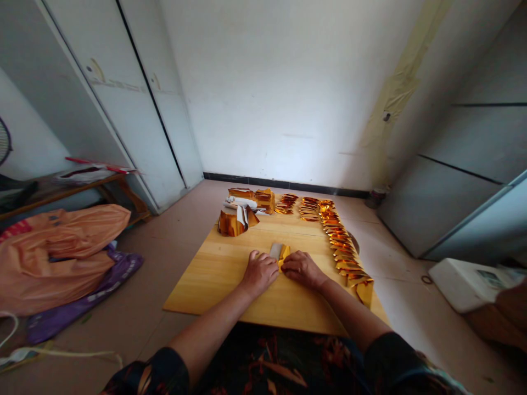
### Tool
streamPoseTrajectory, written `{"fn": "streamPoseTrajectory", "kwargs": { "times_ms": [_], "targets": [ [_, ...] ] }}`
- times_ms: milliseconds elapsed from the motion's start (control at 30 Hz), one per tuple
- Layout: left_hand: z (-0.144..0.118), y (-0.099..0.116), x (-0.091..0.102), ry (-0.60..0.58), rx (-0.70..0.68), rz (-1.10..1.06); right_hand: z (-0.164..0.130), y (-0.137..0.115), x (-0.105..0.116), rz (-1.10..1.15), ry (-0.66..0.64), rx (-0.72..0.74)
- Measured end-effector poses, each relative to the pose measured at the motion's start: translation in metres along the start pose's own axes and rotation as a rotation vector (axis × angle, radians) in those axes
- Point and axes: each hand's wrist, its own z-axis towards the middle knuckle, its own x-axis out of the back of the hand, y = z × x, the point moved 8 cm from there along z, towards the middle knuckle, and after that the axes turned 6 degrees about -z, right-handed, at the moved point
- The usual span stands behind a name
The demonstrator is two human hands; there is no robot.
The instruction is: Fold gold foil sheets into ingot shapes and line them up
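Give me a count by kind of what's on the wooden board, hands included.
Hands: 2, left hand and right hand, both pressing the gold foil sheet
Sheets being folded: 1
Loose foil heaps: 2
Rows of folded gold pieces: 3
Total: 8

Left hand (259, 271) and right hand (302, 269) pressing gold foil sheet (280, 253), wooden board (214, 274)

My hands (280, 270) cover most of the gold foil sheet (281, 252) I press on the desk (214, 274), so its fold is hidden. The far folded gold pieces (309, 206) are too small to tell apart. My elbows are cut off below.
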Motion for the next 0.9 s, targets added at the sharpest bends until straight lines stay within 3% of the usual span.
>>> {"fn": "streamPoseTrajectory", "kwargs": {
  "times_ms": [233,667,900],
  "targets": [
    [-0.002,0.005,0.000,0.018,-0.019,0.031,0.000,0.005,-0.004,0.013,0.081,0.033],
    [-0.001,0.009,-0.005,0.070,-0.025,0.196,0.004,0.004,0.006,0.189,0.035,0.164],
    [-0.003,0.005,-0.004,0.104,-0.031,0.186,0.001,0.005,0.003,0.093,0.142,0.076]
  ]
}}
